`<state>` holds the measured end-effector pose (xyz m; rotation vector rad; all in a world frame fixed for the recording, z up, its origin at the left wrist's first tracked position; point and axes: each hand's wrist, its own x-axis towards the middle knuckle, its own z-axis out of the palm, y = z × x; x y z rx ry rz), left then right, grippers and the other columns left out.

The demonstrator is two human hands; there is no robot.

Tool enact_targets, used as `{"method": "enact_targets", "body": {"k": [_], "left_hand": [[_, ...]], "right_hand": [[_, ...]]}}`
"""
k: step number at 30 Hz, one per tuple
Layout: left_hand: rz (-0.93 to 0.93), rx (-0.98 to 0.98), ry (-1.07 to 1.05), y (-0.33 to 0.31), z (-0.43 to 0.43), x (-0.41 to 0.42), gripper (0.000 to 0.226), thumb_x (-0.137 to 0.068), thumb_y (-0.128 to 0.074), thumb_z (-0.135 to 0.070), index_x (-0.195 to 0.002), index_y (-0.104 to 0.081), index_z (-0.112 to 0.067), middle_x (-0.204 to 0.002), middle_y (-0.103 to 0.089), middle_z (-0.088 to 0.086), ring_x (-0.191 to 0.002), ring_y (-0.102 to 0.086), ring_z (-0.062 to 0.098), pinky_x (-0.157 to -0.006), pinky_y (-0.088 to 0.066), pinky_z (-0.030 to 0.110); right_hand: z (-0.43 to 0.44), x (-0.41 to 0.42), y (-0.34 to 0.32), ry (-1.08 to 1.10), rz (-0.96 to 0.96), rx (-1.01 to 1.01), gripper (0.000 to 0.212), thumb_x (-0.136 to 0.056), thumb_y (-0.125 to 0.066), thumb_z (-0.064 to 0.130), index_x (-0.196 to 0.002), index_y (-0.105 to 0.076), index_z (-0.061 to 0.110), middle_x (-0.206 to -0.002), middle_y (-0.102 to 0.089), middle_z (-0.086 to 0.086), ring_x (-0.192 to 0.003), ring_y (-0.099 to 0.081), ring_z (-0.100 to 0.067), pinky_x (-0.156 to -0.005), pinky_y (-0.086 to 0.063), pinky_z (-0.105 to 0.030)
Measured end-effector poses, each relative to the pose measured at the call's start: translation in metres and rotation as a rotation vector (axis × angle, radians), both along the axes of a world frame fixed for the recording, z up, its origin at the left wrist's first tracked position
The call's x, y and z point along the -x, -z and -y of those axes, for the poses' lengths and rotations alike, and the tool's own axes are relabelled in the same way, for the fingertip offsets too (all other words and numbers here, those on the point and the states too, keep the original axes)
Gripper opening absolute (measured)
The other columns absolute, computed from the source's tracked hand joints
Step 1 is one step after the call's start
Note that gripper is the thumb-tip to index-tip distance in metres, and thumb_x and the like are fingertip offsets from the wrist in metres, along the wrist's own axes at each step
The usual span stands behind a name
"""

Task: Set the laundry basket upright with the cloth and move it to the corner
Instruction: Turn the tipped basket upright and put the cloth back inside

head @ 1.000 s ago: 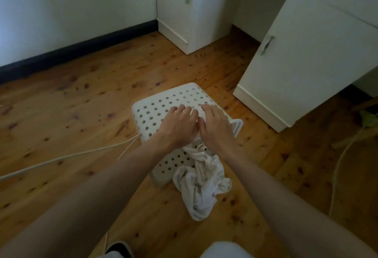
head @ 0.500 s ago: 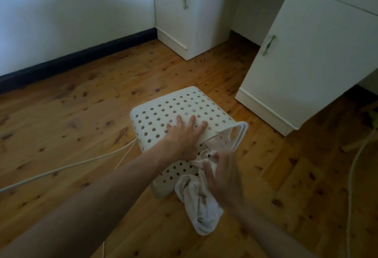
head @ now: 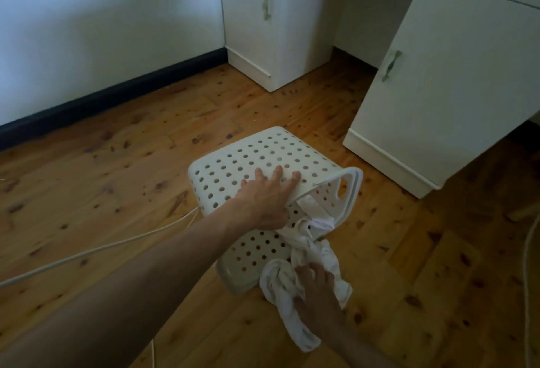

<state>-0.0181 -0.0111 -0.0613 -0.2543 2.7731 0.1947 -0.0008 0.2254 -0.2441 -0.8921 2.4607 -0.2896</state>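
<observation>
- Head view: you are at the gathering step. The laundry basket (head: 263, 169) lies on its side on the wooden floor (head: 117, 163), near the white cabinet (head: 438, 90).
- Your left hand (head: 264, 198) rests flat on its upper wall, fingers spread, gripping nothing.
- Your right hand (head: 317, 300) is curled into the cloth (head: 306, 250) spilling from the mouth.
- The long axis runs away from you, mouth facing right and towards you.
- Next, I judge: stuff the cloth inside, then tip the basket upright.
</observation>
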Motion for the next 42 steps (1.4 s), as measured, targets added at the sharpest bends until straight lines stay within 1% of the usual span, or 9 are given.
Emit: {"method": "enact_targets", "body": {"k": [5, 11, 14, 18, 21, 26, 30, 36, 42], "left_hand": [[0.007, 0.004, 0.004, -0.009, 0.007, 0.007, 0.084, -0.094, -0.049, -0.039, -0.157, 0.006, -0.033, -0.167, -0.008, 0.013, -0.142, -0.023, 0.054, -0.106, -0.037, 0.069], [-0.116, -0.171, -0.073, -0.06, 0.052, 0.026, 0.064, -0.097, -0.043, -0.025, -0.158, -0.024, -0.037, -0.144, -0.056, 0.009, -0.125, -0.055, 0.03, -0.103, -0.047, 0.048], [-0.096, -0.302, -0.127, -0.08, 0.071, 0.029, 0.045, -0.095, -0.046, -0.028, -0.139, -0.054, -0.033, -0.114, -0.068, 0.003, -0.103, -0.065, 0.024, -0.09, -0.056, 0.044], [-0.056, -0.505, -0.255, -0.072, 0.084, 0.024, 0.024, -0.094, -0.052, -0.034, -0.108, -0.069, -0.024, -0.104, -0.071, 0.003, -0.094, -0.069, 0.023, -0.088, -0.058, 0.047], [-0.023, -0.658, -0.34, -0.058, 0.089, 0.017, 0.028, -0.093, -0.05, -0.021, -0.108, -0.071, -0.011, -0.105, -0.074, 0.01, -0.094, -0.072, 0.028, -0.083, -0.062, 0.049], [0.058, -0.706, -0.483, -0.04, 0.096, 0.003, 0.057, -0.062, -0.064, -0.035, -0.11, -0.068, -0.004, -0.111, -0.07, 0.019, -0.101, -0.068, 0.039, -0.093, -0.055, 0.061], [0.095, -0.797, -0.507, -0.028, 0.096, -0.002, 0.048, -0.058, -0.064, -0.03, -0.102, -0.07, -0.012, -0.096, -0.071, 0.011, -0.075, -0.071, 0.022, -0.075, -0.062, 0.043], [0.118, -0.777, -0.528, -0.019, 0.101, -0.003, 0.052, -0.064, -0.06, -0.026, -0.113, -0.068, -0.011, -0.112, -0.071, 0.018, -0.1, -0.07, 0.036, -0.086, -0.061, 0.053], [0.108, -0.767, -0.537, -0.01, 0.107, -0.001, 0.049, -0.064, -0.06, -0.024, -0.111, -0.07, -0.015, -0.108, -0.073, 0.015, -0.088, -0.071, 0.028, -0.074, -0.063, 0.046]], "right_hand": [[0.016, 0.01, -0.036, 0.181, 0.05, 0.225, 0.035, -0.086, -0.064, 0.014, -0.121, -0.061, 0.021, -0.122, -0.053, -0.004, -0.113, -0.052, -0.027, -0.085, -0.038, -0.027], [0.048, 0.047, -0.15, 0.256, -0.001, 0.528, 0.023, -0.083, -0.073, 0.023, -0.106, -0.068, 0.023, -0.099, -0.057, 0.01, -0.086, -0.058, -0.007, -0.066, -0.04, -0.016], [0.068, 0.067, -0.213, 0.358, 0.193, 0.668, 0.018, -0.082, -0.067, 0.038, -0.099, -0.065, 0.033, -0.095, -0.065, 0.013, -0.086, -0.062, -0.002, -0.062, -0.045, -0.019], [0.103, 0.084, -0.259, 0.524, 0.406, 0.802, 0.028, -0.088, -0.068, 0.044, -0.113, -0.067, 0.031, -0.099, -0.073, 0.008, -0.09, -0.07, -0.012, -0.065, -0.055, -0.027], [0.125, 0.089, -0.256, 0.593, 0.397, 0.779, 0.032, -0.091, -0.066, 0.047, -0.12, -0.063, 0.034, -0.104, -0.07, 0.009, -0.091, -0.067, -0.011, -0.071, -0.057, -0.029], [0.141, 0.085, -0.207, 0.679, 0.356, 0.74, 0.023, -0.09, -0.068, 0.039, -0.112, -0.064, 0.033, -0.105, -0.07, 0.005, -0.089, -0.067, -0.013, -0.077, -0.061, -0.034], [0.145, 0.084, -0.166, 0.623, 0.275, 0.568, 0.026, -0.09, -0.07, 0.03, -0.115, -0.062, 0.028, -0.116, -0.064, 0.0, -0.103, -0.063, -0.02, -0.089, -0.058, -0.039], [0.149, 0.073, -0.124, 0.366, 0.128, 0.173, 0.033, -0.096, -0.062, 0.018, -0.128, -0.056, 0.015, -0.154, -0.029, -0.015, -0.141, -0.032, -0.038, -0.112, -0.04, -0.046], [0.158, 0.068, -0.116, 0.242, 0.171, -0.084, 0.053, -0.1, -0.056, 0.012, -0.15, -0.037, 0.009, -0.166, -0.003, -0.021, -0.153, -0.01, -0.043, -0.118, -0.031, -0.049]]}}
